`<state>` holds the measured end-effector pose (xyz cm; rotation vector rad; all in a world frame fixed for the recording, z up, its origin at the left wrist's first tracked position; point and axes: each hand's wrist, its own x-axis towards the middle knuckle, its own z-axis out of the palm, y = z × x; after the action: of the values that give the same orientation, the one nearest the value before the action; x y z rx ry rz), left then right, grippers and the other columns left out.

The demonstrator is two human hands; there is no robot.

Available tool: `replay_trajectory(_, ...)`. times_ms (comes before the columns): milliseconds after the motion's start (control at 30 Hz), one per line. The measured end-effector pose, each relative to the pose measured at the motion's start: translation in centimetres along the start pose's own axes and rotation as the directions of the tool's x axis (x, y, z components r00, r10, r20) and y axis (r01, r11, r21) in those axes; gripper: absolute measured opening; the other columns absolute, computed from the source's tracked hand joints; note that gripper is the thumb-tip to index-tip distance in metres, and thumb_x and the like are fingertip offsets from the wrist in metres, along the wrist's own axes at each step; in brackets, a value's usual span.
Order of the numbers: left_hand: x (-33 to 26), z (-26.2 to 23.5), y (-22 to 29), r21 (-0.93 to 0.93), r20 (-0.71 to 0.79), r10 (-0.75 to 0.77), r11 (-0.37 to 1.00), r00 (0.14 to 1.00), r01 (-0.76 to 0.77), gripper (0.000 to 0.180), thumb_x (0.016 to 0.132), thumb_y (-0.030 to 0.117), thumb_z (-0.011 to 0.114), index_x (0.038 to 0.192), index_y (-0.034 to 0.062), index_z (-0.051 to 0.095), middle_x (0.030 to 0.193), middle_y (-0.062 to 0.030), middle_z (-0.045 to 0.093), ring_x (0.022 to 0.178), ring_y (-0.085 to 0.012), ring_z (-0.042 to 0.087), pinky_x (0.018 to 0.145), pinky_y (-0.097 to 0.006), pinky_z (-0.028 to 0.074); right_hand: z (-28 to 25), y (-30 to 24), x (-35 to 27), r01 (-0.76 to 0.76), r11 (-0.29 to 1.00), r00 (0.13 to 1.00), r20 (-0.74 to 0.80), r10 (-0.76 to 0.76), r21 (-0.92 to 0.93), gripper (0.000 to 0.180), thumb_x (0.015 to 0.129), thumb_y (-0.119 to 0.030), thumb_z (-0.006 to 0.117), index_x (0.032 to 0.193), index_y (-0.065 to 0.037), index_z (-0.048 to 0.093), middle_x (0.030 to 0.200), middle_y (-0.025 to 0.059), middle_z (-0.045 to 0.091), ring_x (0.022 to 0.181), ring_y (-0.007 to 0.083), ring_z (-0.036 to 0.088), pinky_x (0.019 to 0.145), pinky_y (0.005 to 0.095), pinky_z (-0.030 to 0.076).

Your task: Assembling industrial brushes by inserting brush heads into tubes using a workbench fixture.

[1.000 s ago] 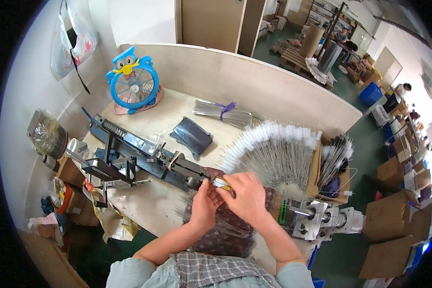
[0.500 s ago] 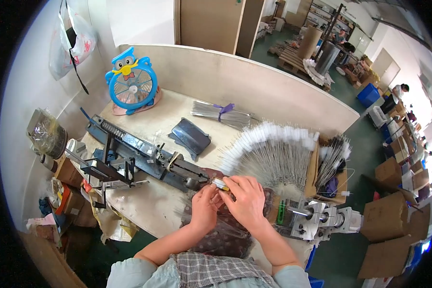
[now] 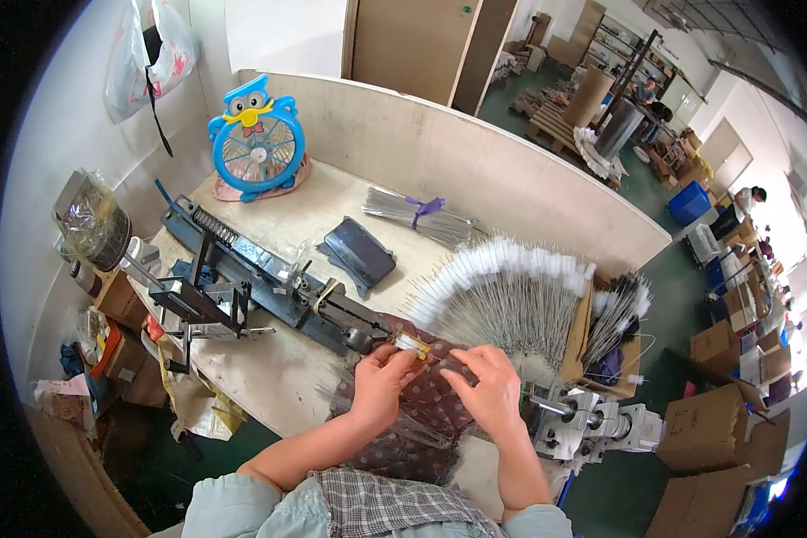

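A small rectangular piece, brass-yellow with a white strip point(image 3: 409, 342), is between the fingertips of my left hand point(image 3: 380, 387), beside the near end of a long dark metal jig point(image 3: 282, 289). Apart from it, to the right, my right hand point(image 3: 493, 391) is raised with thumb and forefinger separated; nothing shows between them. Under both hands lies a brown dotted cloth point(image 3: 421, 430) with thin wires on it. Beyond the right hand, thin wire stems with white tips point(image 3: 511, 287) fan out across the table.
A silver clamping mechanism point(image 3: 592, 417) stands at the table's right edge. Behind the jig are a dark pouch-like thing point(image 3: 359, 255), a wire bundle with a purple tie point(image 3: 417, 215) and a blue owl-shaped fan point(image 3: 258, 148). A cardboard box point(image 3: 587, 345) of wire stems sits at right.
My right hand has come away from the small piece and moved right, its fingers parting. My left hand keeps the piece near the jig's end. The whole view has shifted slightly.
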<state>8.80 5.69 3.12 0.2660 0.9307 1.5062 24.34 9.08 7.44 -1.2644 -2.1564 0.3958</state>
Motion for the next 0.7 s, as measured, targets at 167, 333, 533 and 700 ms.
replay_trajectory(167,-0.1,0.3,0.2,-0.003,-0.022,-0.028,1.000,0.999,0.028,0.021,0.086,0.006,0.058,0.102,-0.0059,0.052,0.099,-0.0142,0.061,0.091,-0.0227,0.063,0.086,-0.035,0.051,0.0,1.1,-0.1,-0.026,0.991,0.999,0.023,0.023,0.129,0.017,0.072,-0.013,0.072,0.086,-0.006,0.068,0.079,0.0066,0.060,0.076,0.0242,0.058,0.068,0.0333,0.046)
replay_trajectory(333,0.2,0.2,-0.1,0.056,-0.023,-0.002,0.998,1.000,0.003,0.021,0.086,0.005,0.058,0.103,-0.0066,0.051,0.096,-0.0136,0.060,0.091,-0.0228,0.063,0.086,-0.034,0.051,0.3,1.3,0.1,-0.002,0.987,1.000,-0.007,0.003,0.161,0.011,0.073,-0.008,0.070,0.083,-0.005,0.069,0.075,0.0065,0.060,0.073,0.0222,0.058,0.065,0.0313,0.046)
replay_trajectory(533,0.0,0.2,-0.1,0.064,-0.011,0.002,0.998,1.000,-0.001,0.022,0.088,0.008,0.057,0.104,-0.0067,0.050,0.100,-0.0152,0.060,0.093,-0.0230,0.063,0.086,-0.034,0.051,0.8,1.3,-0.4,0.004,0.981,0.998,-0.060,0.008,0.194,0.009,0.072,-0.006,0.070,0.081,-0.006,0.069,0.073,0.0059,0.060,0.071,0.0210,0.057,0.064,0.0306,0.046)
replay_trajectory(700,-0.1,-0.1,0.0,0.061,-0.006,-0.009,0.998,1.000,0.009,0.024,0.089,0.010,0.057,0.105,-0.0063,0.050,0.103,-0.0157,0.060,0.094,-0.0229,0.062,0.087,-0.034,0.050,1.0,1.2,-0.4,-0.002,0.979,0.999,-0.040,0.010,0.205,0.008,0.072,-0.010,0.071,0.079,-0.007,0.068,0.075,0.0051,0.059,0.074,0.0237,0.057,0.067,0.0337,0.046)
